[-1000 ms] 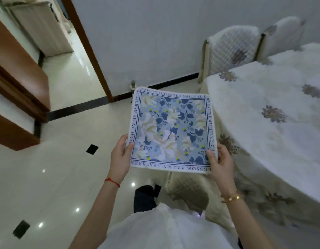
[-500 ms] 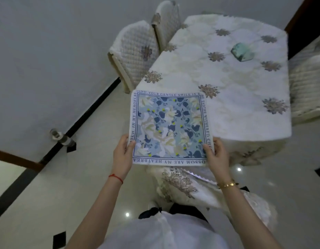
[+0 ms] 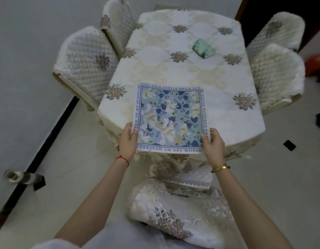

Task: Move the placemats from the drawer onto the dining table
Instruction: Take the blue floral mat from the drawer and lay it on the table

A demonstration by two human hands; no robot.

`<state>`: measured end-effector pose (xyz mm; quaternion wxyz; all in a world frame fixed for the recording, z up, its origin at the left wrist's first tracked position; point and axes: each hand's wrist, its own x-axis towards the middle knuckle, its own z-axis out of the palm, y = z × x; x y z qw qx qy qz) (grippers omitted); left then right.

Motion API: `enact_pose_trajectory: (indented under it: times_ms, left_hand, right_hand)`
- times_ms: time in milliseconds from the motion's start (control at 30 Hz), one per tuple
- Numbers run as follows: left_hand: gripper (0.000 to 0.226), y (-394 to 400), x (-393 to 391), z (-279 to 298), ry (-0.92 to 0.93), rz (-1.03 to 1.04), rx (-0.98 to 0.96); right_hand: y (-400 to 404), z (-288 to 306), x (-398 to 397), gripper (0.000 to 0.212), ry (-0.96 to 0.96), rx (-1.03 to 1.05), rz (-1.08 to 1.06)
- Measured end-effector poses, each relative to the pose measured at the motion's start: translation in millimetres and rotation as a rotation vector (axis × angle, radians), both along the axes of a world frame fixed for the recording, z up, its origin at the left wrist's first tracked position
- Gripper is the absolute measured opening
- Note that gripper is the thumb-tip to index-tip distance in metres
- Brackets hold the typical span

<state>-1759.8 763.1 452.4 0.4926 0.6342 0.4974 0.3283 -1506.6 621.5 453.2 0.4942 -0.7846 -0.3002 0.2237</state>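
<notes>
A square blue floral placemat [image 3: 170, 117] with a text border is held flat over the near end of the dining table [image 3: 218, 81], which wears a cream embroidered cloth. My left hand [image 3: 127, 141] grips the mat's near left corner, thumb on top. My right hand [image 3: 212, 143] grips the near right corner the same way. I cannot tell whether the mat touches the cloth. No drawer is in view.
A green folded object [image 3: 203, 48] lies on the table's far half. Quilted chairs stand at the left [image 3: 87, 63] and right [image 3: 276, 72], and another chair back [image 3: 166, 211] is right below my arms. A roll [image 3: 20, 177] lies by the wall.
I have turned from the doorway to face the table. The placemat, held in both hands throughout, has moved from above the floor to over the table's near end.
</notes>
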Motion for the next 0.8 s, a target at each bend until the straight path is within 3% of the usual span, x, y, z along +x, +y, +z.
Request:
enact_pose_trajectory:
  times_ms: [233, 567, 800]
  left_hand:
    - [0.033, 54.4, 47.4, -28.3, 0.105, -0.056, -0.024]
    - [0.026, 91.3, 80.9, -75.3, 0.132, -0.119, -0.039]
    - [0.028, 99.9, 79.7, -91.4, 0.236, -0.101, -0.006]
  right_hand:
    - [37.1, -31.5, 32.8, 0.019, -0.018, -0.096, -0.119]
    - [67.8, -74.3, 52.8, 0.016, -0.087, -0.209, -0.144]
    - [66.4, -88.2, 55.0, 0.026, -0.195, -0.254, -0.124]
